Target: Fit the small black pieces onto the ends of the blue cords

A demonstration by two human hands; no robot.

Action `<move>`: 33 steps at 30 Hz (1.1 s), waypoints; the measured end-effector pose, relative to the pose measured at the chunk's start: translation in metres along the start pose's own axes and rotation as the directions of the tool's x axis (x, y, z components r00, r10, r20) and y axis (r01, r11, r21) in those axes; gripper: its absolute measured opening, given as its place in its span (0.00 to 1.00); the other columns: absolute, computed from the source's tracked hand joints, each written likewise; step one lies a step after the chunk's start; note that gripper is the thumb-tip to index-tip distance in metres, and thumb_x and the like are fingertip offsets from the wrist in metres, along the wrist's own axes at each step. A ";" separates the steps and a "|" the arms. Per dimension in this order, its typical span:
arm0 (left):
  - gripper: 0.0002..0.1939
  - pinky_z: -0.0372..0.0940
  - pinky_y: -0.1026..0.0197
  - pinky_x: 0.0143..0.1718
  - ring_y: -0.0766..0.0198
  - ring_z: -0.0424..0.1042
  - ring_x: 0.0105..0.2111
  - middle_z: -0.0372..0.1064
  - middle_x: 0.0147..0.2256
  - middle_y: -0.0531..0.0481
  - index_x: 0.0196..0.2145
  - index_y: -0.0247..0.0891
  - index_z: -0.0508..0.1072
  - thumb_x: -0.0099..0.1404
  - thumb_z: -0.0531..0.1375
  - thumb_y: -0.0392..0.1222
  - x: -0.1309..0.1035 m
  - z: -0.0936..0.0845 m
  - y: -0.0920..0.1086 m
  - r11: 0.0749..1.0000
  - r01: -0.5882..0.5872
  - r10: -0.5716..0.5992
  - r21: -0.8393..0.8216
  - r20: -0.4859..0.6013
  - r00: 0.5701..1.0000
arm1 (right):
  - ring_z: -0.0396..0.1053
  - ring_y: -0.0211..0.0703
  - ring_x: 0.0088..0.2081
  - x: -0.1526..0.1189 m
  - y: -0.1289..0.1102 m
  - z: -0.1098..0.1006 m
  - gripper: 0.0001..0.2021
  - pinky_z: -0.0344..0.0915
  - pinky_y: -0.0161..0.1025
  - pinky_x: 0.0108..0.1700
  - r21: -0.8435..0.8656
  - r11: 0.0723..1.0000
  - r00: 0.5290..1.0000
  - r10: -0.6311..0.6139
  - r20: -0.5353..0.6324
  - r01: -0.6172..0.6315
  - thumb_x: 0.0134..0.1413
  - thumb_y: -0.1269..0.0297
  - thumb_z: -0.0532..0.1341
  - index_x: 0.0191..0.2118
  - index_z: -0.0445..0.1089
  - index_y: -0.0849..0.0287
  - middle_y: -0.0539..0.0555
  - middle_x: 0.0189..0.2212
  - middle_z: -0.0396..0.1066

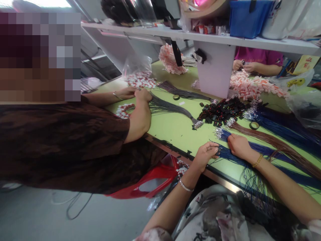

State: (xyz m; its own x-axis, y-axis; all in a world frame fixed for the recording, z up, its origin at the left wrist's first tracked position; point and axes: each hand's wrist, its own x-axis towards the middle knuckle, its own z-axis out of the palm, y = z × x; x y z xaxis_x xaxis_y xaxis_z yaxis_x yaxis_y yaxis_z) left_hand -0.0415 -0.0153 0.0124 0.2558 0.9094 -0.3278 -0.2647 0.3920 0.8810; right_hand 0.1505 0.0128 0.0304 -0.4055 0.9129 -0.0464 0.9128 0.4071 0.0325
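Note:
My left hand [206,154] is closed in a pinch near the table's front edge, with a small black connector [218,151] at its fingertips. Just right of it, my right hand [240,147] curls its fingers down at the blue wires [227,153]; its fingertips are partly hidden. Metal-tipped ends of another blue bundle [220,133] lie right behind my hands. Beyond them is a heap of black connectors [222,110]. A bundle of brown wires [265,137] runs off to the right, and loose blue wires hang over the front edge.
At the left, a co-worker's hands [142,94] are at a grey wire bundle [173,108]. A shelf [215,39] with a blue bin [248,18] spans the table. Across it, another person handles pink-white connectors [258,87]. A red stool [150,179] stands below.

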 end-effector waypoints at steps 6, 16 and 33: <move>0.22 0.67 0.63 0.30 0.66 0.69 0.29 0.70 0.30 0.48 0.36 0.32 0.73 0.47 0.69 0.49 -0.003 0.003 0.000 1.000 0.001 -0.001 0.012 0.002 1.000 | 0.66 0.42 0.35 -0.004 0.005 -0.001 0.11 0.52 0.36 0.32 0.054 0.996 0.997 0.075 0.000 -0.075 0.62 0.62 0.49 0.41 0.66 0.61 0.58 0.37 0.68; 0.23 0.67 0.62 0.31 0.64 0.70 0.30 0.70 0.30 0.47 0.37 0.33 0.72 0.47 0.69 0.51 -0.001 0.006 -0.003 1.000 0.009 -0.009 0.019 0.018 1.000 | 0.66 0.41 0.35 0.002 0.017 0.002 0.09 0.49 0.35 0.29 0.135 0.985 0.992 0.119 -0.047 -0.112 0.61 0.62 0.52 0.39 0.68 0.57 0.54 0.37 0.67; 0.21 0.65 0.63 0.36 0.65 0.71 0.34 0.70 0.33 0.48 0.40 0.34 0.69 0.49 0.69 0.42 0.000 0.019 -0.004 0.987 -0.064 0.072 -0.148 0.051 0.996 | 0.61 0.37 0.26 0.021 0.017 -0.006 0.06 0.56 0.33 0.30 0.640 0.767 0.955 0.161 -0.250 0.038 0.55 0.66 0.51 0.31 0.63 0.59 0.49 0.25 0.66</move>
State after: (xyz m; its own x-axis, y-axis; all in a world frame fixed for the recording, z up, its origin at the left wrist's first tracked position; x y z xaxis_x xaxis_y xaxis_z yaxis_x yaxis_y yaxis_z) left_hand -0.0228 -0.0192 0.0150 0.2830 0.9271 -0.2458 -0.4148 0.3494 0.8402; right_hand 0.1569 0.0392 0.0355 -0.2522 0.9444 0.2107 0.7157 0.3287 -0.6163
